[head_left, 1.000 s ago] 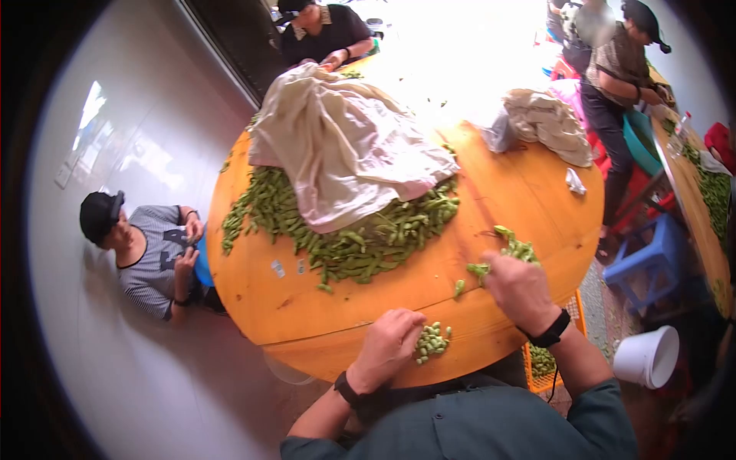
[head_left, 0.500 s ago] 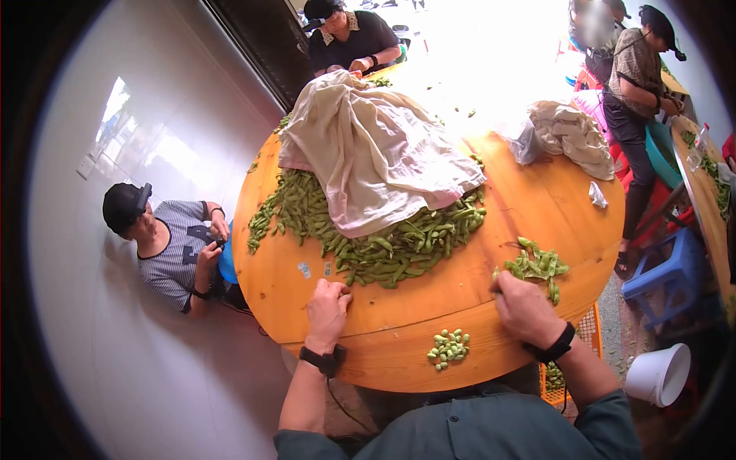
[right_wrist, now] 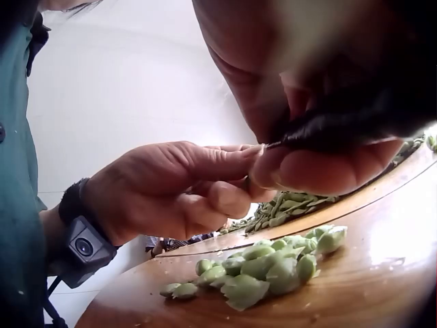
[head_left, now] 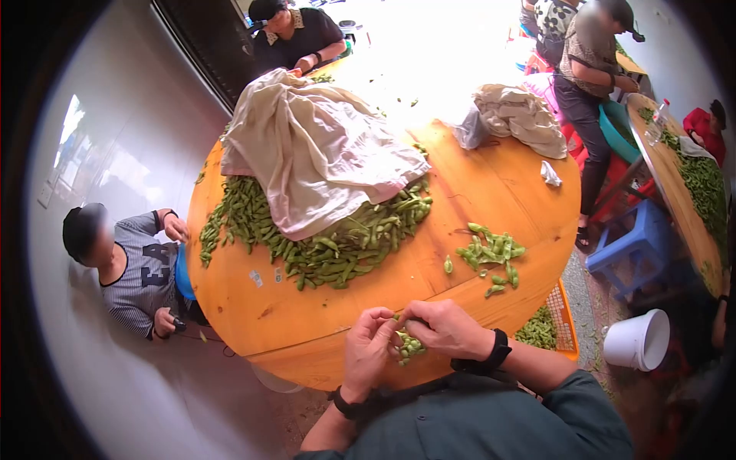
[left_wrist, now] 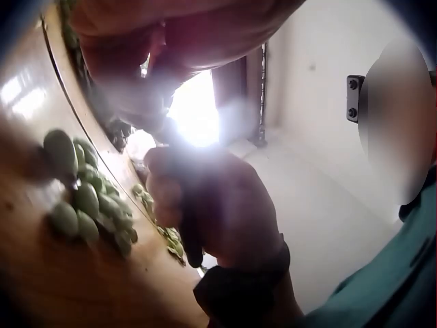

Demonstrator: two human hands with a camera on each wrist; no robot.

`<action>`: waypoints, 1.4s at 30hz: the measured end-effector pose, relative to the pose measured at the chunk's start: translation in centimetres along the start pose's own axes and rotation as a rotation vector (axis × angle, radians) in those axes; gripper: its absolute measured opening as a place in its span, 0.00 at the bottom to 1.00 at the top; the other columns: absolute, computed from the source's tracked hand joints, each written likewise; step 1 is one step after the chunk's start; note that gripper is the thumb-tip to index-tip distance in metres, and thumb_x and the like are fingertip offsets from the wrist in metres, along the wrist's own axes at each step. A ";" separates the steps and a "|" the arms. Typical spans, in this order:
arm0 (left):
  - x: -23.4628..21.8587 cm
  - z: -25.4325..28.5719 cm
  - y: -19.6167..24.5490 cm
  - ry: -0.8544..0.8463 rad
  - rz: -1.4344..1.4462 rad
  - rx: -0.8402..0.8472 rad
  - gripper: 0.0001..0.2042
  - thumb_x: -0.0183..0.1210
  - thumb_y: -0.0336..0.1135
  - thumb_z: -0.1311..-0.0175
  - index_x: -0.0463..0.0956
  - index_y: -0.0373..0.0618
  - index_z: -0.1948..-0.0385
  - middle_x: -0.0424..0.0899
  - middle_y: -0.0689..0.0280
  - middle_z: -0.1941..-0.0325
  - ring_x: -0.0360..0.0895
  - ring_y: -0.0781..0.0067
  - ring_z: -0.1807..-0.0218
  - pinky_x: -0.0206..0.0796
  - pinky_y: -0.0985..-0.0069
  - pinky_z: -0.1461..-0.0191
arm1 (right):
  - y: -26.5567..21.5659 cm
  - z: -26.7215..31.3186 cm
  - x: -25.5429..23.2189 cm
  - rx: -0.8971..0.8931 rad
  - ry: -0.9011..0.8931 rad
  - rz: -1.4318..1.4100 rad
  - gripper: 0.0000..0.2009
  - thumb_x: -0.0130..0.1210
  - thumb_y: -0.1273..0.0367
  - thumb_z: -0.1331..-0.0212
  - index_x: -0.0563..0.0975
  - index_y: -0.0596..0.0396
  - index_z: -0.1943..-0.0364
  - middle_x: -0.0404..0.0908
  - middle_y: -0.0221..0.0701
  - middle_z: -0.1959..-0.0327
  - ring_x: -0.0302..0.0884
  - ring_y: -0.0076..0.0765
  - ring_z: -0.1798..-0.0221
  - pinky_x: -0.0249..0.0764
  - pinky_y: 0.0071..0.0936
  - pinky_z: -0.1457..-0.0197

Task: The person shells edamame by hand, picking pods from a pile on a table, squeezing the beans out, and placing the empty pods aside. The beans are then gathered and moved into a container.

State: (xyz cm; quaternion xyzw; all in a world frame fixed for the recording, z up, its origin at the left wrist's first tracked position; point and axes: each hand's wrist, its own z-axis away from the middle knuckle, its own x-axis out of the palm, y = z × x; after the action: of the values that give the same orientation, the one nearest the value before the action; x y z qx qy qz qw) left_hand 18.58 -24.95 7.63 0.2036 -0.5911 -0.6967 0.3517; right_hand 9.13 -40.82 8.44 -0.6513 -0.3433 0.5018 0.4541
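In the head view both hands meet over the near table edge. My left hand pinches a green pod, mostly hidden by the fingers. Against its fingertips is my right hand, which holds a dark slim object with a thin tip; what it is cannot be told. Shelled green beans lie in a small heap just below the hands. Several loose pods rest farther right. A large heap of green pods lies partly beneath a pale cloth.
A bundled cloth is on the table's far right. An orange crate, a white bucket and a blue stool stand at the right. One person sits at left, another across; others are behind at right.
My left hand has come from the front of the pod heap, and my right from beside the loose pods, to meet above the beans. The left-side person's hands have moved apart.
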 end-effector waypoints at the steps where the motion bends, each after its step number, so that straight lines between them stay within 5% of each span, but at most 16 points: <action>1: 0.4 0.2 -0.1 0.020 0.001 0.001 0.06 0.53 0.27 0.27 0.73 0.41 0.53 0.81 0.66 0.66 0.79 0.81 0.69 0.72 0.84 0.70 | 0.3 0.1 0.1 0.010 0.003 0.006 0.07 0.53 0.73 0.38 0.80 0.60 0.61 0.80 0.41 0.77 0.80 0.38 0.74 0.74 0.31 0.69; 10: -0.6 0.7 0.0 -0.022 0.103 -0.084 0.06 0.61 0.25 0.33 0.75 0.39 0.58 0.83 0.67 0.63 0.80 0.81 0.64 0.74 0.83 0.59 | 0.3 0.1 0.4 0.064 0.004 -0.078 0.09 0.54 0.72 0.39 0.80 0.62 0.59 0.83 0.38 0.74 0.80 0.29 0.72 0.75 0.27 0.67; 12: -0.7 0.7 -0.6 -0.025 0.123 -0.091 0.06 0.62 0.25 0.35 0.76 0.38 0.59 0.83 0.68 0.64 0.80 0.81 0.64 0.73 0.83 0.58 | 0.0 0.0 0.4 0.125 -0.020 -0.110 0.09 0.55 0.70 0.39 0.80 0.63 0.62 0.83 0.48 0.71 0.84 0.48 0.66 0.78 0.36 0.61; 21: -0.1 0.8 -1.0 0.031 0.043 -0.078 0.06 0.64 0.26 0.35 0.76 0.39 0.62 0.83 0.70 0.69 0.77 0.85 0.70 0.70 0.86 0.67 | 0.1 0.1 0.6 0.045 0.035 0.012 0.08 0.53 0.71 0.39 0.79 0.62 0.63 0.82 0.49 0.70 0.83 0.56 0.64 0.78 0.40 0.61; 36: 0.4 0.9 -1.2 0.082 -0.209 -0.010 0.04 0.63 0.24 0.36 0.75 0.37 0.66 0.83 0.68 0.72 0.78 0.85 0.73 0.70 0.85 0.71 | 1.0 0.2 1.2 -0.193 0.077 0.344 0.04 0.54 0.72 0.42 0.73 0.58 0.67 0.78 0.43 0.73 0.80 0.52 0.68 0.76 0.43 0.65; 42: 0.0 0.8 -1.1 0.081 -0.529 0.210 0.05 0.66 0.27 0.40 0.78 0.36 0.70 0.84 0.66 0.73 0.78 0.84 0.72 0.70 0.81 0.69 | 0.9 0.2 1.0 -0.256 -0.015 0.445 0.05 0.55 0.73 0.44 0.71 0.57 0.67 0.77 0.40 0.71 0.81 0.48 0.64 0.76 0.42 0.65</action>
State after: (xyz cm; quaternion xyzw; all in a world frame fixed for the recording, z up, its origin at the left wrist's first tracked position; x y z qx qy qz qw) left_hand 17.71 -24.37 6.70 0.4136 -0.5717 -0.6907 0.1578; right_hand 9.16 -40.15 7.21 -0.7592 -0.2557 0.5466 0.2439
